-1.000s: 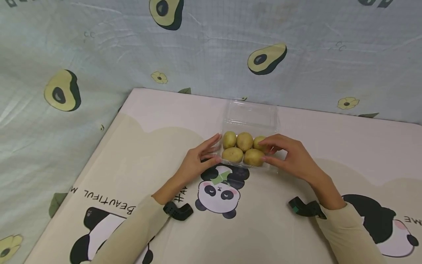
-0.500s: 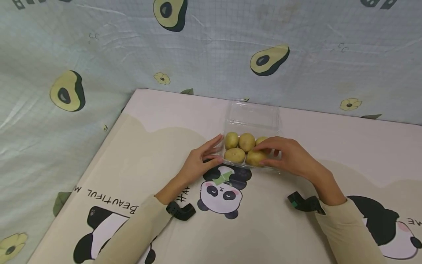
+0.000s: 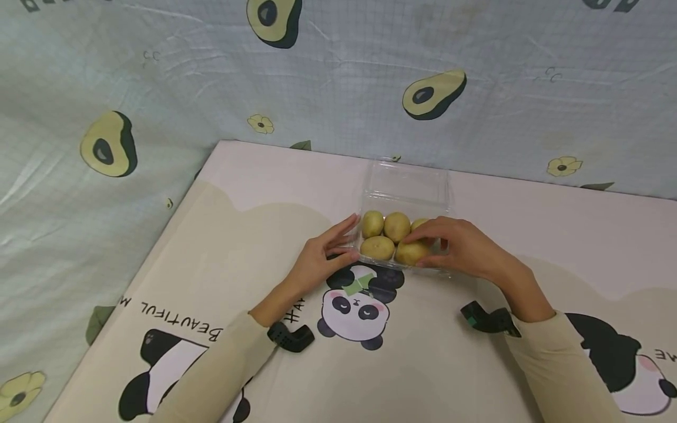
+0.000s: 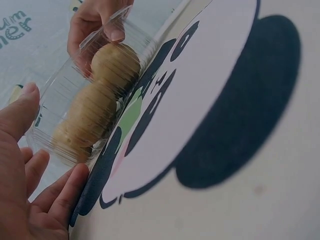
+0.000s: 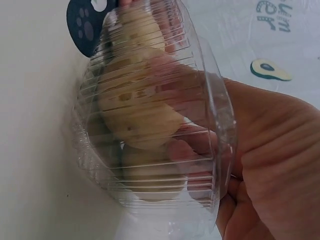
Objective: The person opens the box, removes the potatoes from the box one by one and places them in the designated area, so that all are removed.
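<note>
Near the far side of the table, several yellow-brown potatoes lie in two rows in a clear hinged plastic box [image 3: 370,262]. The box's lid [image 3: 406,183] lies folded back behind it. My left hand [image 3: 319,258] is at the box's left wall, fingers fairly straight, thumb near the front corner. My right hand [image 3: 468,248] reaches into the right side, thumb and fingers around the front right potato [image 3: 411,253]. The right fingers partly cover the back right potato [image 3: 419,223]. Through the ribbed wall in the right wrist view, the right fingertips touch a potato [image 5: 137,102].
A pale cloth printed with pandas [image 3: 353,311] covers the table. Behind and to the left hangs a curtain [image 3: 338,76] with avocado prints. Black wrist cameras [image 3: 291,338] sit on both forearms, over beige sleeves.
My right hand has shifted from between the two right-hand potatoes onto the front right one. The left hand keeps its place at the box, and the head view has shifted slightly.
</note>
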The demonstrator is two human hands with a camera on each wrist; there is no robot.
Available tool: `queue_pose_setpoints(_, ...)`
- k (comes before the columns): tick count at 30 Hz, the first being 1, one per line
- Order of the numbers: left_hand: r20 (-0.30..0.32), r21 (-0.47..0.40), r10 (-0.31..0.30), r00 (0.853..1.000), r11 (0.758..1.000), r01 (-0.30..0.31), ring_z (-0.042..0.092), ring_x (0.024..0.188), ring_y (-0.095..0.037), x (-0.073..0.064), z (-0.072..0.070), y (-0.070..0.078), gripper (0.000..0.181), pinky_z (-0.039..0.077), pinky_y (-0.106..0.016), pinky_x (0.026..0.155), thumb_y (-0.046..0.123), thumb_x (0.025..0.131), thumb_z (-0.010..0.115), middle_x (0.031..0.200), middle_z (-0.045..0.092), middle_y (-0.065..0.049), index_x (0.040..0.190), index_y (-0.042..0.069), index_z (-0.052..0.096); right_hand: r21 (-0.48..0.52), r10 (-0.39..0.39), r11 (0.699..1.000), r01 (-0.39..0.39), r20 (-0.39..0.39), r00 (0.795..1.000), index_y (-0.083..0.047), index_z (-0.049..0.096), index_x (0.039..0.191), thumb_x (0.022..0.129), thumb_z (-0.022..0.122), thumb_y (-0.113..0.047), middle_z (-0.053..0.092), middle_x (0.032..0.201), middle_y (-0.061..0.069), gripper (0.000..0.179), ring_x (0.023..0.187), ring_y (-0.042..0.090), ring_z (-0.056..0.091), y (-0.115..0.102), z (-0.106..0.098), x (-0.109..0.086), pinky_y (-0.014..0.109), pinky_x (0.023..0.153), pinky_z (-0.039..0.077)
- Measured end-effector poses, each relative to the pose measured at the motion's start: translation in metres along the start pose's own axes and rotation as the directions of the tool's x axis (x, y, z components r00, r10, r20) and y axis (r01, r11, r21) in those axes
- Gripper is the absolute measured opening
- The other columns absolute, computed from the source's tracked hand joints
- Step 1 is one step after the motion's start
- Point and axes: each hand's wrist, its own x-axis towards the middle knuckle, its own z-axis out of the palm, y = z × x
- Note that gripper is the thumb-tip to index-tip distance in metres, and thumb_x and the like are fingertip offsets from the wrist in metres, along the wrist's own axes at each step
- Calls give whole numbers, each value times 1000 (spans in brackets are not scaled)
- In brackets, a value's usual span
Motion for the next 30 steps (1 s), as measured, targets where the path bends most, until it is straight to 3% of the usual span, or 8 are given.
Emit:
queue_pose_setpoints(6,1,-14,-8,1000,1000,8,50,125,-31,0,0,7,67,45,-39,99,3,90,66,148,39,-10,149,7,34,-5,22,1000,-21,28,999,-23,71,114,69,86,-14,65,112,-7,49,95,12,56,-2,-2,2,33,71,49)
queue_pose_setpoints(10,-1,-5,-7,1000,1000,7,51,124,-24,0,0,8,68,46,-32,98,7,90,67,148,40,-3,149,13,35,-5,33,999,-33,38,999,-22,71,115,69,86,-13,66,113,-6,50,102,14,56,-3,-1,3,38,79,49)
queue_pose_setpoints(15,-3,-5,18,1000,1000,-18,53,123,-18,0,0,0,68,47,-28,96,14,90,69,147,41,3,149,21,36,-6,33,999,-33,30,999,-23,71,115,70,86,-14,65,112,-7,48,101,13,56,-3,1,2,39,79,49)
queue_pose_setpoints(30,-5,-7,13,1000,1000,-13,53,122,-18,-1,-1,1,68,47,-27,96,15,90,69,147,42,2,149,21,36,-1,41,999,-41,6,999,-18,69,117,74,83,-17,65,110,-6,45,97,11,55,-6,2,0,35,78,49)
